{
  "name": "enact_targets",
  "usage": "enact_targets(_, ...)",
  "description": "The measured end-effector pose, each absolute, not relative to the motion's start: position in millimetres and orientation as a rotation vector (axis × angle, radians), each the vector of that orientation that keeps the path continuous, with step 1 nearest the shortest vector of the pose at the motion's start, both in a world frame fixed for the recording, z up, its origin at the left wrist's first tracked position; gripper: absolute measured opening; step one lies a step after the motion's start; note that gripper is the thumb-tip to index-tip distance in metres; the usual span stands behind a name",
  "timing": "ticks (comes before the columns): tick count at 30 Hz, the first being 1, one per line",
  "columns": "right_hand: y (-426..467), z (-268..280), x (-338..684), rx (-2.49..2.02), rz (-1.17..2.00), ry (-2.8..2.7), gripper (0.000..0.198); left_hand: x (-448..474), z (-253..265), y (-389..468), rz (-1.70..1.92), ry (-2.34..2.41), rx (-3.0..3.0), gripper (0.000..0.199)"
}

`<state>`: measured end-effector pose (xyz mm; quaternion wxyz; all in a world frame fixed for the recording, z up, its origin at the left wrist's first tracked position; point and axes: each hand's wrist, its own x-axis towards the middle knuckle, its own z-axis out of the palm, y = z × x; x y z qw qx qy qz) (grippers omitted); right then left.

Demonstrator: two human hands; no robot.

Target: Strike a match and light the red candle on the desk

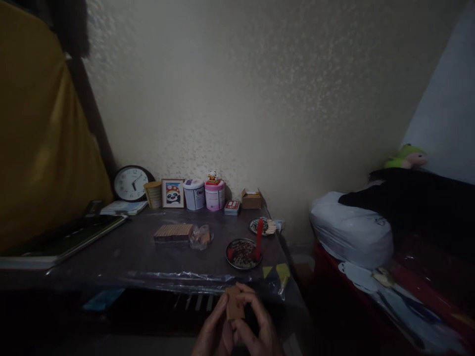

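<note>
A small brown cardboard box (234,303), flat and rectangular, is held between both hands in front of the table's near edge. My left hand (214,324) grips its left side, the thumb along that edge. The fingers of my right hand (259,321) close on its right side and lower end. Just beyond lies a round metal plate (227,259) of small mixed beads or seeds, with a red spoon (259,240) standing up from it. A second plate (253,229) behind it carries similar bits and pale sticks.
A row of brown pieces (173,232) and a clear plastic bag (201,237) lie mid-table. Along the wall stand a clock (133,183), picture frame (173,193), two canisters (214,196), a card box (232,207) and an open carton (252,200). Yellow paper (282,273) lies near the right corner.
</note>
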<state>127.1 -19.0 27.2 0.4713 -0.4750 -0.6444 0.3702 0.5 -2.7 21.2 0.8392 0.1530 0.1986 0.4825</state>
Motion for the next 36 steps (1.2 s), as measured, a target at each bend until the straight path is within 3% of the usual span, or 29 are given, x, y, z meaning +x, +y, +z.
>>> enact_targets(16, -20, 27, 127, -1.148, 0.958, -1.532, 0.027, 2, 19, 0, 1.014, 0.366, 0.307, 0.015)
enact_targets(26, -16, 13, 125, -1.048, 1.035, -1.432, 0.04, 2, 11, 1, 1.053, 0.435, 0.398, 0.03)
enact_targets(36, -18, 22, 124, -1.007, 1.099, -1.385, 0.043, 3, 14, -2, 1.054, 0.402, 0.455, 0.021)
